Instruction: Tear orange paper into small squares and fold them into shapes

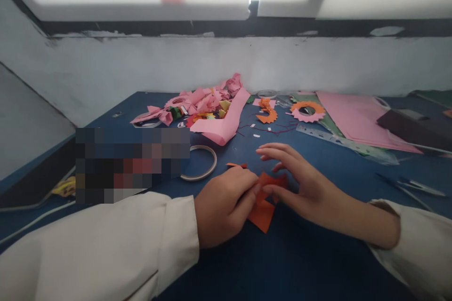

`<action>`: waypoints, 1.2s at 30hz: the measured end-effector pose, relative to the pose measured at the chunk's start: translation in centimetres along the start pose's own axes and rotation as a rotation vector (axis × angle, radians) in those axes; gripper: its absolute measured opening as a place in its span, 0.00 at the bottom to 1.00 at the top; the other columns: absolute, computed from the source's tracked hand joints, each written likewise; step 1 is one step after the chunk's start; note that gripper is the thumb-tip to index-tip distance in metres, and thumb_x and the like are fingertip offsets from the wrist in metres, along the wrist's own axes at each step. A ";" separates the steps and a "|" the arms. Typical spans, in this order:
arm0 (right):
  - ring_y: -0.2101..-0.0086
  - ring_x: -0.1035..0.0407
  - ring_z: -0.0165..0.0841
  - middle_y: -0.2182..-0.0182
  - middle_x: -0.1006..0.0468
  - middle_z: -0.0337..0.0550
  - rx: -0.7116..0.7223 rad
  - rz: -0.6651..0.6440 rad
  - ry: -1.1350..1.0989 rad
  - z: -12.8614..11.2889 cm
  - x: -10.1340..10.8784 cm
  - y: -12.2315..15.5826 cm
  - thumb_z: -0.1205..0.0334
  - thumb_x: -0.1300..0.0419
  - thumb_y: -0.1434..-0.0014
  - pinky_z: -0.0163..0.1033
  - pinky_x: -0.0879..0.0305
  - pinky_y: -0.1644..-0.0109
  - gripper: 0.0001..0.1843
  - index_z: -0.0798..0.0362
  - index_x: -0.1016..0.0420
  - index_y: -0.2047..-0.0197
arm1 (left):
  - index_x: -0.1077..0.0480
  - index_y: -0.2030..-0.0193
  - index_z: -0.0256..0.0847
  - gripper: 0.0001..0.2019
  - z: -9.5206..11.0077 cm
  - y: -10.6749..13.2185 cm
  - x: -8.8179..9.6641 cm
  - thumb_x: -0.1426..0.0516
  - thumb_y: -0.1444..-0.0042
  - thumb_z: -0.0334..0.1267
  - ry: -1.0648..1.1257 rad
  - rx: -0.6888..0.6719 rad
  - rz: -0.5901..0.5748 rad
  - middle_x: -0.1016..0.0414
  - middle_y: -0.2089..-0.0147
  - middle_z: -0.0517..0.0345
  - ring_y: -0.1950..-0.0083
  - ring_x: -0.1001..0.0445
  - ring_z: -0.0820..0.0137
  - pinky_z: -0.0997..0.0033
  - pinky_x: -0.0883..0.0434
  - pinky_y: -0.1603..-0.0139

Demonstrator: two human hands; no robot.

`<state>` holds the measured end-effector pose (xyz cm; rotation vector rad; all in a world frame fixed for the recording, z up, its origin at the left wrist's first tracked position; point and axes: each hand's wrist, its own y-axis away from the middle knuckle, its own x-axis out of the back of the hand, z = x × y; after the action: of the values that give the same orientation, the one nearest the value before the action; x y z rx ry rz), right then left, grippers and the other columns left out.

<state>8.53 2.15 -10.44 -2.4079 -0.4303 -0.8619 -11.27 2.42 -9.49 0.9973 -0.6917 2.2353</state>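
A folded piece of orange paper [263, 215] lies low over the blue table in front of me. My left hand [228, 204] pinches it between thumb and fingers, which hide part of it. A small orange corner sticks out beyond the knuckles. On the other side, my right hand [294, 181] has its fingers spread above the paper, and its thumb lies against or just over the upper flap. Whether that thumb touches the paper I cannot tell. A roll of tape [214, 162] lies flat beyond my left hand.
Crumpled pink paper [205, 101] heaps at the back, with a curled pink strip [229, 124] before it. Zigzag-edged orange rings [306, 109] lie behind a clear ruler [318, 135]. Pink sheets [360, 120], a dark box [416, 129] and pens [422, 186] are rightward. A blurred patch covers the left.
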 end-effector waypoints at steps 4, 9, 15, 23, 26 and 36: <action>0.59 0.35 0.32 0.62 0.29 0.44 0.025 -0.165 -0.044 1.0 -0.1 -0.4 0.62 0.43 0.41 0.39 0.34 0.55 0.05 0.52 0.31 0.61 | 0.38 0.69 0.37 0.10 0.0 0.0 -0.1 0.56 0.38 0.31 -0.062 -0.047 0.012 0.34 0.68 0.56 0.65 0.37 0.70 0.69 0.38 0.63; 0.69 0.42 0.28 0.75 0.38 0.38 0.197 -0.116 0.056 1.5 0.0 -0.3 0.62 0.45 0.39 0.35 0.42 0.66 0.11 0.54 0.37 0.73 | 0.35 0.61 0.36 0.11 -0.3 0.0 -0.3 0.55 0.45 0.24 -0.200 -0.061 0.302 0.34 0.61 0.52 0.58 0.36 0.66 0.64 0.37 0.56; 0.75 0.46 0.25 0.76 0.41 0.35 0.195 -0.125 0.090 1.0 -0.1 0.2 0.64 0.49 0.37 0.32 0.48 0.72 0.08 0.54 0.34 0.68 | 0.37 0.49 0.36 0.20 -1.1 -0.3 -0.7 0.52 0.50 0.21 -0.391 0.070 0.359 0.32 0.50 0.49 0.47 0.36 0.60 0.56 0.37 0.49; 0.75 0.46 0.23 0.76 0.40 0.35 0.178 -0.075 0.118 1.2 -0.2 0.3 0.66 0.50 0.37 0.31 0.49 0.73 0.10 0.55 0.35 0.70 | 0.34 0.49 0.33 0.16 -1.2 -0.2 -1.0 0.47 0.45 0.30 -0.332 0.068 0.286 0.30 0.50 0.46 0.48 0.33 0.59 0.54 0.33 0.48; 0.76 0.45 0.23 0.76 0.39 0.36 0.131 -0.073 0.113 1.2 -0.1 0.4 0.65 0.50 0.37 0.31 0.48 0.73 0.11 0.56 0.34 0.71 | 0.34 0.49 0.30 0.17 -1.2 -0.4 -0.9 0.46 0.44 0.34 -0.440 0.056 0.210 0.29 0.48 0.42 0.47 0.32 0.57 0.52 0.33 0.46; 0.76 0.44 0.24 0.77 0.38 0.37 0.086 -0.028 0.134 1.2 -0.3 0.2 0.63 0.51 0.36 0.32 0.47 0.73 0.13 0.55 0.32 0.71 | 0.29 0.59 0.32 0.12 -2.3 -1.4 0.9 0.54 0.37 0.31 -0.771 -0.114 -0.046 0.24 0.63 0.47 0.61 0.25 0.62 0.65 0.27 0.63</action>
<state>8.99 2.69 -11.48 -2.2552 -0.4411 -0.9898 -11.91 5.17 -9.88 1.8070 -1.0800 1.7056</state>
